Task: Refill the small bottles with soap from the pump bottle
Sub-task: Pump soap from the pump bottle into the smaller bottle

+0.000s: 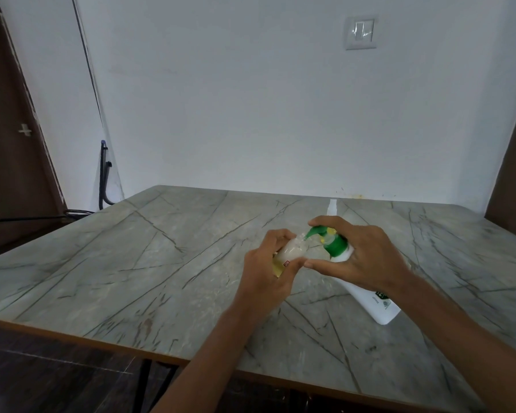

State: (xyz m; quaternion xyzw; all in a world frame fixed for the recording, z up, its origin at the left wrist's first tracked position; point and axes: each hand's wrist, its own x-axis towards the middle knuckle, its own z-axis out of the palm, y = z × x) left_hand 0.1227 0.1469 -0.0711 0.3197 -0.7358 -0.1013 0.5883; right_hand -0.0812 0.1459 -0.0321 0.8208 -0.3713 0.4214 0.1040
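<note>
Bottle (pixel 292 251) in left hand (pixel 267 274), against pump bottle (pixel 370 296)

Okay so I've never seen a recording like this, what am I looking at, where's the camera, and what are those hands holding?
No machine here: a single camera worn on a person's head looks forward and down at their two bare hands above a marble-patterned table. The left hand grips a small bottle. The right hand holds the white pump bottle, tilted so its green nozzle meets the small bottle's mouth. A clear bottle stands behind them, nearer the wall.
</note>
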